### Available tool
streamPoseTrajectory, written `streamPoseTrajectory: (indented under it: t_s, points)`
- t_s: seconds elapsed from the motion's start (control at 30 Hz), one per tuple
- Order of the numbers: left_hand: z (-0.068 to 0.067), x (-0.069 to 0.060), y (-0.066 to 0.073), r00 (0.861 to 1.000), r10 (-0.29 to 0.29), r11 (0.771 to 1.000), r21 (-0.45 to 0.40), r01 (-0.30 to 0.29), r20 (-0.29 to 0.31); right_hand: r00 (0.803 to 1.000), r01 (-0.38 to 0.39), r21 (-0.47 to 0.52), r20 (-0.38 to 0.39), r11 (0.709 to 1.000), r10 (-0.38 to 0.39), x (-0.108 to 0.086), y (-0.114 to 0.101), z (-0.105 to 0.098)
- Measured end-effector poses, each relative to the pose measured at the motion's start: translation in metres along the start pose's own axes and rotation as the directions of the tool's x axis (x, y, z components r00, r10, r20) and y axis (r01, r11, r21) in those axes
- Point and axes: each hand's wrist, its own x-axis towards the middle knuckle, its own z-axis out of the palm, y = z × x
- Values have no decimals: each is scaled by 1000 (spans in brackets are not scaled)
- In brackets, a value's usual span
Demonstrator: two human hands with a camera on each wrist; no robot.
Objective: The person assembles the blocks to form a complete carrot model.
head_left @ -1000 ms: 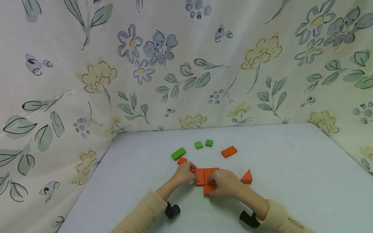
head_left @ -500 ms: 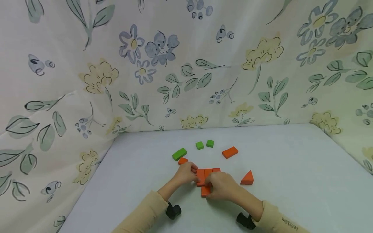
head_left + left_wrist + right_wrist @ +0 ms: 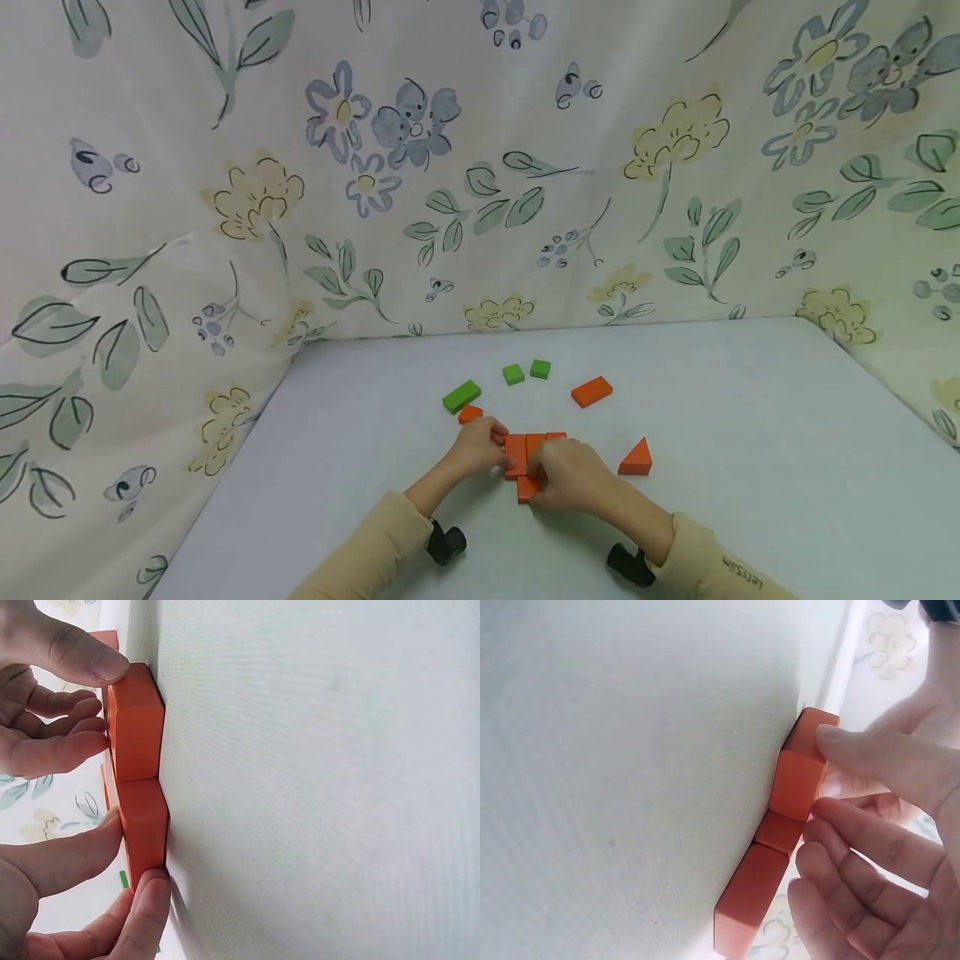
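In the head view, several orange building blocks form a group at the front middle of the table. My left hand (image 3: 474,447) grips the leftmost orange block (image 3: 516,448) of the back row. Below that row, my right hand (image 3: 573,475) holds a front orange block (image 3: 528,490), its right part covered by the fingers. In the right wrist view the right thumb (image 3: 844,746) presses that front block (image 3: 799,784), while the other fingers curl behind it. The left wrist view has the front block (image 3: 139,742) side by side with the left-held block (image 3: 144,817).
An orange triangle block (image 3: 636,458) lies to the right. Further back lie an orange rectangular block (image 3: 592,392), a long green block (image 3: 461,396) and two small green blocks (image 3: 513,374). A small orange piece (image 3: 470,413) sits beyond the left hand. A floral curtain backs the white table (image 3: 750,467).
My right hand has slid the front orange block a little to the left, then slightly back toward the row. The left hand stays on its block.
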Motion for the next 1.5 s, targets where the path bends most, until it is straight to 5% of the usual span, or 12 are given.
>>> streamPoseTrajectory:
  t_s: [0.4,0.53,0.7,1.03,1.17,1.5]
  points:
    - [-2,-1,-3,1000,18,1000,-17,-18,5,998,-41,-49,-53,998,38,35,3,-33]
    - [-3,-2,-5,1000,23,1000,-16,-23,2,998,45,-137,-45,990,-52,61,6,-37]
    - [-3,-2,-6,998,61,998,1,-61,-5,975,222,-279,43,934,-218,93,8,-29]
    - [0,-1,-1,998,65,998,-3,-65,0,943,289,-304,255,908,-214,128,-2,-13]
    - [0,-1,-1,998,62,998,-21,-62,-2,944,274,-335,272,902,-186,134,-2,-12]
    - [-2,0,-1,999,51,999,-7,-51,-7,974,135,-306,218,942,-69,131,8,-12]
